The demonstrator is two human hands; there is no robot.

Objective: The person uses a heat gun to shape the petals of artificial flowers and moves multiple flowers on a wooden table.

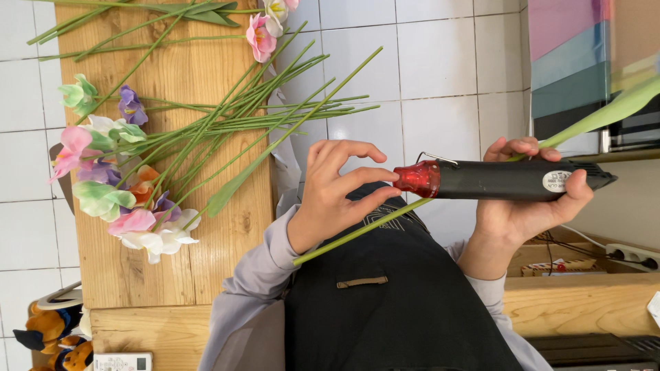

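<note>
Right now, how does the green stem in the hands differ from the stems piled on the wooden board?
The held stem is single, lifted off the surface and pinched by the left hand against the red nozzle of the heat tool in the right hand. The piled stems lie loose, many carrying flower heads. Both are thin and green.

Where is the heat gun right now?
In the head view, right of centre: the black heat gun lies sideways in one hand, its red nozzle touching the other hand's fingertips.

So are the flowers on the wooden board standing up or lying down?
Lying down. The flowers lie flat on the wooden board, stems fanned out sideways across it.
</note>
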